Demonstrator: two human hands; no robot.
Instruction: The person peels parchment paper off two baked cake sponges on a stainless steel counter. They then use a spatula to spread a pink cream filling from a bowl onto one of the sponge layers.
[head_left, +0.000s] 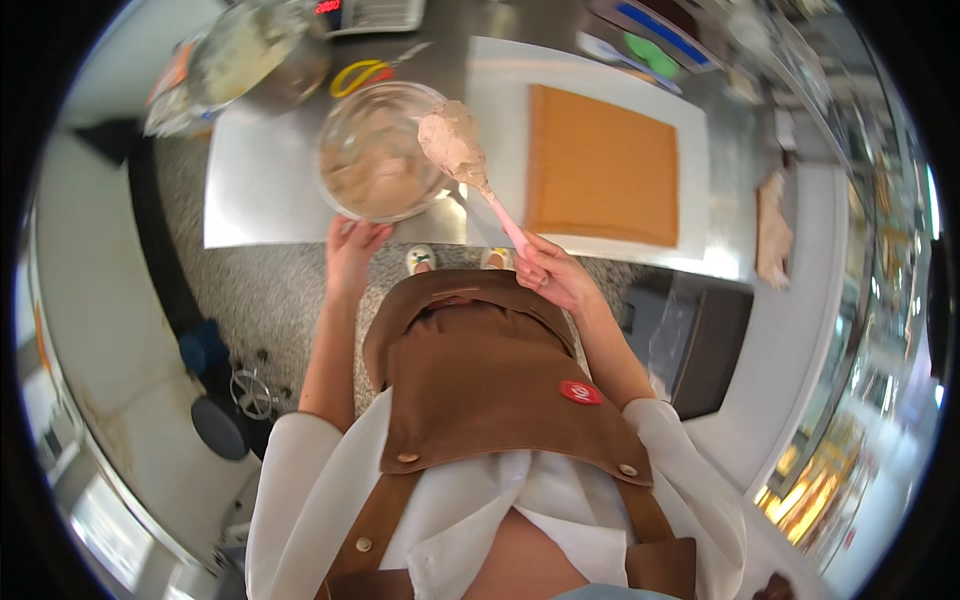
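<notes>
My right hand (553, 271) grips the pink handle of a spatula (506, 221). A thick heap of pale brown cream (452, 142) covers the spatula's head, which is raised at the right rim of a clear bowl (330, 191). More of the same cream lies inside the bowl, smeared up its walls and blurred. With its fingers at the near rim, my left hand (354, 244) holds the bowl at the table's front edge. To the right, a rectangular orange-brown sheet of cake (604, 165) rests flat on white paper (499, 71).
Behind the bowl are yellow-and-red-handled scissors (367, 76) and a digital scale (379, 13). A metal mixing bowl (300, 79) with pale residue stands at the back left. A white-and-blue utensil (622, 56) and a green item (651, 54) lie beyond the cake on the steel table (259, 180).
</notes>
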